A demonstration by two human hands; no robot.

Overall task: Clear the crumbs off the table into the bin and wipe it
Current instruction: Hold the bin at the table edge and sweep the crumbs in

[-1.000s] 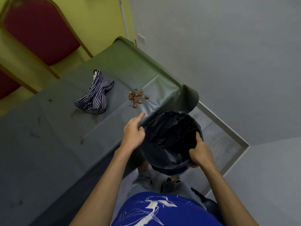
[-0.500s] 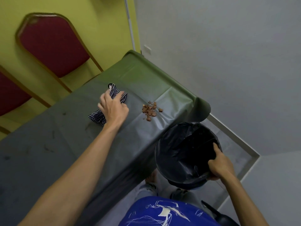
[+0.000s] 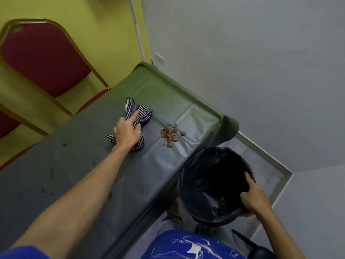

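The person's left hand (image 3: 127, 132) rests on a crumpled striped cloth (image 3: 137, 116) lying on the bench (image 3: 78, 165), which is covered by a dark green sheet. The fingers (image 3: 134, 116) are curled down over the folds of the cloth, gripping it against the surface, and the forearm reaches across the bench from the lower left.

A small heap of brown crumbs (image 3: 170, 134) sits on the bench just to the right of the cloth, close to the bench's near edge and not touching the cloth or the hand.

Below that edge, beside the bench, the right hand (image 3: 254, 196) holds a round bin (image 3: 211, 184) lined with a black bag. The thumb lies inside over the rim while the rest of the fingers are hidden beneath the rim, clamped on it. The bin's mouth is tilted up towards the camera, with its rim near the bench's edge and lower than the crumbs.

A red padded chair (image 3: 43, 58) stands behind the bench against a yellow-green wall.
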